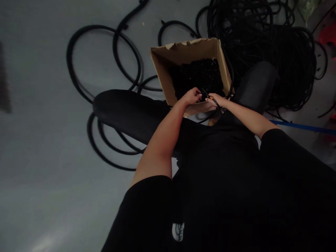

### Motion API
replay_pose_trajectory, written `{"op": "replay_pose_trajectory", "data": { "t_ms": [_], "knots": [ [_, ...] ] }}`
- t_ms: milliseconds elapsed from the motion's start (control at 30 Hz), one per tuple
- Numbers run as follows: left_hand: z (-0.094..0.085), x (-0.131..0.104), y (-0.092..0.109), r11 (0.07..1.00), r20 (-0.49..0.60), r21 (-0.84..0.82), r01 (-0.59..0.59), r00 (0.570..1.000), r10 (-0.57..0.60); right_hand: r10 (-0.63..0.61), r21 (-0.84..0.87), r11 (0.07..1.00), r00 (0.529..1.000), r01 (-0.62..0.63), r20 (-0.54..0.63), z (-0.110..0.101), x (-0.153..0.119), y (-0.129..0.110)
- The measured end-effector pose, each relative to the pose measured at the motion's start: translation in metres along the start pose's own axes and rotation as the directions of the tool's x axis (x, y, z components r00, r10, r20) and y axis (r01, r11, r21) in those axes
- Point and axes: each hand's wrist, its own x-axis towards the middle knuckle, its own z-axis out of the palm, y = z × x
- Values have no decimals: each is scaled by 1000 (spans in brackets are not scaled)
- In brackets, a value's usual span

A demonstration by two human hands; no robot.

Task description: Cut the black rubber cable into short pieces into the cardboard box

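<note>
Both my hands meet over the near edge of an open cardboard box (193, 46). A mass of small black pieces (201, 75) fills its lower part; their kind is too dark to make out. My left hand (193, 96) is closed, its fingertips pinched together just above the pieces; what they grip is too small to name. Close beside it on the right, my right hand (217, 100) is closed around a slim black-and-orange hand tool (211, 98), whose dark tip points up toward the left fingers. The tool's exact kind is unclear.
A large tangled heap of black cable (286, 63) lies right of the box. Loose loops of thick black cable (68, 57) spread over the grey floor (39, 140) on the left. My bent legs flank the box. A blue strip (304, 126) runs along the right.
</note>
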Motion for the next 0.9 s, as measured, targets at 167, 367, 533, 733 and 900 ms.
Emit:
{"op": "replay_pose_trajectory", "data": {
  "t_ms": [167,367,533,733,900],
  "knots": [
    [0,-1,1,1000,-6,11,-2,1000,2,1,-71,997,1000,-3,-30,-1,2,1],
    [2,-1,2,998,-7,63,3,1000,-3,-26,-129,992,998,18,-64,-1,7,3],
    [-1,-1,4,999,-36,30,-40,998,41,14,113,993,999,-17,31,4,2,2],
    [-2,-2,6,996,44,74,-49,998,46,-28,179,984,998,19,50,1,-3,-2],
    [-2,0,4,993,59,104,-61,997,55,-11,144,990,998,2,60,-2,-7,-7]
  ]
}}
